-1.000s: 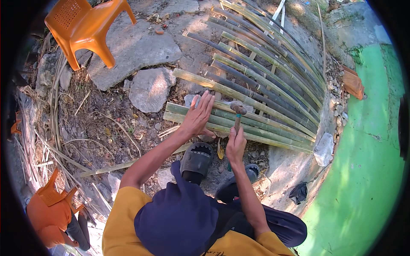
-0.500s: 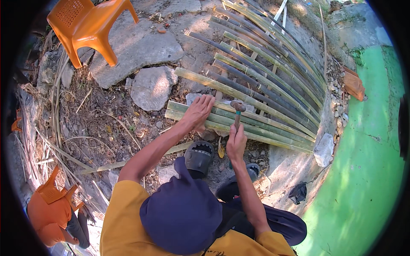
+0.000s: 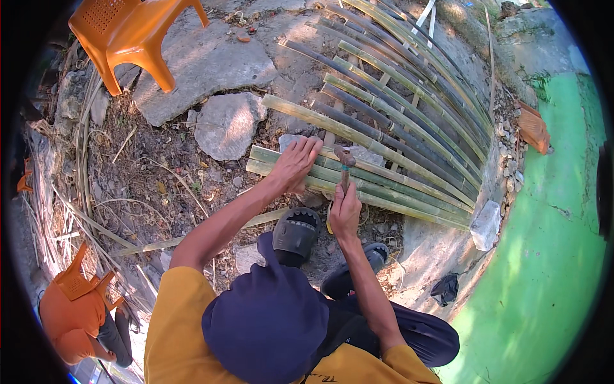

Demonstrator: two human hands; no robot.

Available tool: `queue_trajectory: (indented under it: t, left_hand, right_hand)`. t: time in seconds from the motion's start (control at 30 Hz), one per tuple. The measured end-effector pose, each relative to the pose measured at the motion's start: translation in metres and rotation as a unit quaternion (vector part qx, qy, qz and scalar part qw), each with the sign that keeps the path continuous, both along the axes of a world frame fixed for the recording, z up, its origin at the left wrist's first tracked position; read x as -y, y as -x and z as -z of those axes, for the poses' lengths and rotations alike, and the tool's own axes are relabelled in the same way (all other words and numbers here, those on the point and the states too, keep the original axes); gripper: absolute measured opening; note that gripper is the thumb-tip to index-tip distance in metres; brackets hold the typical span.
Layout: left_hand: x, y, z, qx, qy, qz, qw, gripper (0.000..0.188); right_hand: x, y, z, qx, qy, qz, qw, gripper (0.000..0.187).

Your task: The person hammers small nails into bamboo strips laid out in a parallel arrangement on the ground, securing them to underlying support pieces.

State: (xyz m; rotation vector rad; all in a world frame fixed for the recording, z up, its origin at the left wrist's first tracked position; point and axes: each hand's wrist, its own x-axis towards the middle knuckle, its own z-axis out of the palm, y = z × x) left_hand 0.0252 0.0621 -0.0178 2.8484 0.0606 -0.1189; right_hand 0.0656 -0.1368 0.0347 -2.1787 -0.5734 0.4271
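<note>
My left hand [image 3: 297, 161] is closed over the split bamboo slats [image 3: 384, 191] near their left ends, fingers curled down at the edge. Whether a nail is pinched there is hidden. A hammer [image 3: 345, 159] with a dark, rusty head and some teal on its handle is gripped in my right hand [image 3: 345, 210]. Its head is just right of my left fingertips, over the slats. Farther off, more green and dark bamboo strips [image 3: 396, 121] fan out, lying across a few crosspieces [image 3: 330, 136].
An orange plastic chair [image 3: 137, 38] stands at the far left beside flat concrete slabs [image 3: 230, 125]. Another person [image 3: 73, 317] in orange sits at lower left. A white stone [image 3: 485, 225] rests by the slats' right ends, before a green surface [image 3: 543, 243]. A black bag [image 3: 445, 289] lies nearby.
The hammer and my right hand have shifted a little left, bringing the hammer head closer to my left fingers. My left hand stays at nearly the same spot on the slats.
</note>
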Motion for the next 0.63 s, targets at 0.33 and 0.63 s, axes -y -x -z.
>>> queue_trajectory:
  t: [0.33,0.63]
  left_hand:
    - [-0.006,-0.007,-0.005,0.01,0.054,0.007,0.998,0.129]
    - [-0.003,-0.007,0.005,-0.011,0.038,0.011,0.999,0.122]
  right_hand:
    - [-0.017,-0.016,-0.044,-0.005,-0.038,0.021,0.999,0.021]
    - [-0.008,-0.011,-0.008,-0.016,0.038,0.036,0.999,0.024]
